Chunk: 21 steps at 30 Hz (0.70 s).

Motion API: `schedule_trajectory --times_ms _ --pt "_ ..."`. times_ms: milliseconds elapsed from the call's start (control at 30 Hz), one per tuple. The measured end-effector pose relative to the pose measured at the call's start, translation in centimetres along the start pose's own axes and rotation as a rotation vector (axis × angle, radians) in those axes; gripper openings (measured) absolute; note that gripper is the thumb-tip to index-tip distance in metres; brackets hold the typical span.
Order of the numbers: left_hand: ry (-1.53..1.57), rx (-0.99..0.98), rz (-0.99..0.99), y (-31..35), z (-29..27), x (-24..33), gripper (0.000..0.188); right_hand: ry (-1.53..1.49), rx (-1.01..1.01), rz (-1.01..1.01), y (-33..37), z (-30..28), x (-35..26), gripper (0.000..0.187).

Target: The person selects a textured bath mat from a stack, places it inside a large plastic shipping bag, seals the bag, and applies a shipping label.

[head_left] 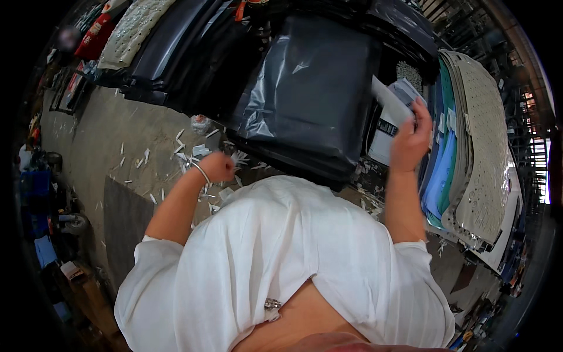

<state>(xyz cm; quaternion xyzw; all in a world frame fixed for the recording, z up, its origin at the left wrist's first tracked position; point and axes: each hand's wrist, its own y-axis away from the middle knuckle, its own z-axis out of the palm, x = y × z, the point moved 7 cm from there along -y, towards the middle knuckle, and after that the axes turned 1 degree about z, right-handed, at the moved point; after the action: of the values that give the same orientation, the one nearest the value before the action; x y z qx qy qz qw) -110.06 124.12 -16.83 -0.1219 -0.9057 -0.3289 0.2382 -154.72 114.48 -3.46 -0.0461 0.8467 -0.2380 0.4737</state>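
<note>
My right hand [410, 141] is raised at the right of a black plastic-wrapped stack [316, 88]. Its fingers are closed on a white paper slip [390, 101], which tilts toward the stack's right edge. Just below that hand lie white printed papers [381, 141]. On the other side, my left hand [218, 167] is curled into a fist near the stack's lower left corner, with a bracelet [201, 172] on the wrist. Whatever may be inside the fist is hidden.
Dark folded sheets [170, 53] are piled at the far left, beside a cream dotted mat [132, 32]. Blue, green and cream mats [478, 141] stand stacked at the right. White scraps [182, 138] litter the concrete floor [97, 135].
</note>
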Motion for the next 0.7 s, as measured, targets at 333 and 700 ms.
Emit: schedule_trajectory --times_ms 333,700 --pt "0.147 0.375 0.068 0.3 -1.9 -0.7 0.014 0.756 -0.687 -0.101 3.2 18.1 1.0 0.04" --pt "0.847 0.053 -0.269 -16.9 -6.1 3.3 0.075 0.883 -0.775 -0.363 19.6 15.8 3.6 0.071"
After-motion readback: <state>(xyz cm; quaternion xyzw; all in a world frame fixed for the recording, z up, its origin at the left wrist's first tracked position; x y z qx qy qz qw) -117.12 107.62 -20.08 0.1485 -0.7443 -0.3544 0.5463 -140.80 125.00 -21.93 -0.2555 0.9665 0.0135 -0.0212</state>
